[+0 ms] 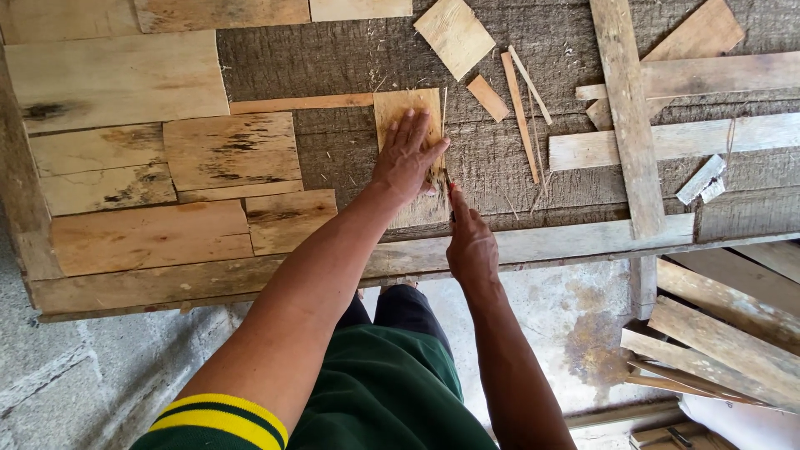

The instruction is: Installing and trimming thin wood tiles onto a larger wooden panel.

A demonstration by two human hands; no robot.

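Left hand point(406, 158) flat, fingers spread, pressing down on small pale square wood piece point(400, 107) lying on rough grey wooden desk point(333, 50). Right hand point(469, 242) closed around thin dark tool point(449, 180), tip at wood piece's right edge. Thin wood strips point(521, 112) lie near, to right. Pale flat boards point(150, 167) at left.

Woodworking shop: rough workbench point(533, 50), scattered offcuts point(454, 33).

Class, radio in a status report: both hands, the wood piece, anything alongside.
Left hand flat on small wood panel. Right hand gripping thin tool at panel's right edge. Thin wood strips lie beside.
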